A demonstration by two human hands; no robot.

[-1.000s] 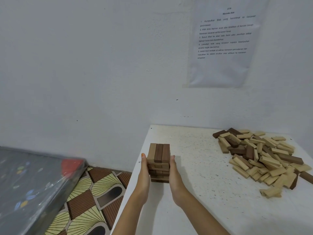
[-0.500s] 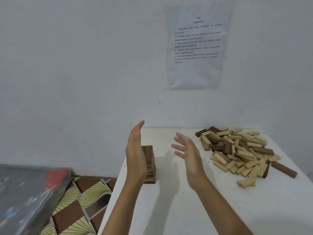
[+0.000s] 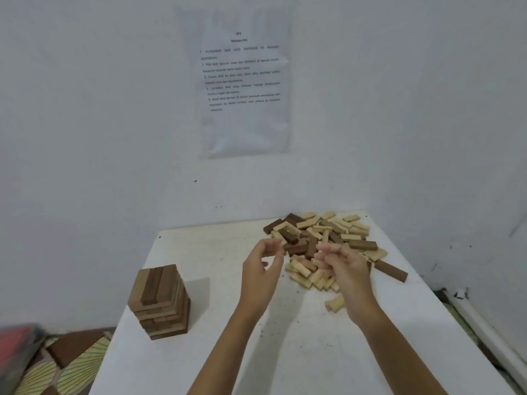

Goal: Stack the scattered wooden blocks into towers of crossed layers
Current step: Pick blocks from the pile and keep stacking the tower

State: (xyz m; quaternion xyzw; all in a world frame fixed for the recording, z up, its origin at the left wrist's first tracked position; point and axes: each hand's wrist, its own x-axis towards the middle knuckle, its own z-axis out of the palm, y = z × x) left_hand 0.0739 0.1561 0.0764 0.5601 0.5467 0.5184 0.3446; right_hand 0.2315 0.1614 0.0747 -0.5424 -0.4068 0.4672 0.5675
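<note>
The one tower, crossed layers of dark and pale wood, now stands alone near the left edge of the surface. Both hands have left it for the single loose pile at the far right. The left hand hovers loosely curled and empty. The right hand is curled and blurred, so I cannot tell whether it holds a block.

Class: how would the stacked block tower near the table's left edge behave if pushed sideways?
The tower probably sheds layers, since its blocks merely rest crossed. Taller than wide and near the table edge, it might topple off.
</note>
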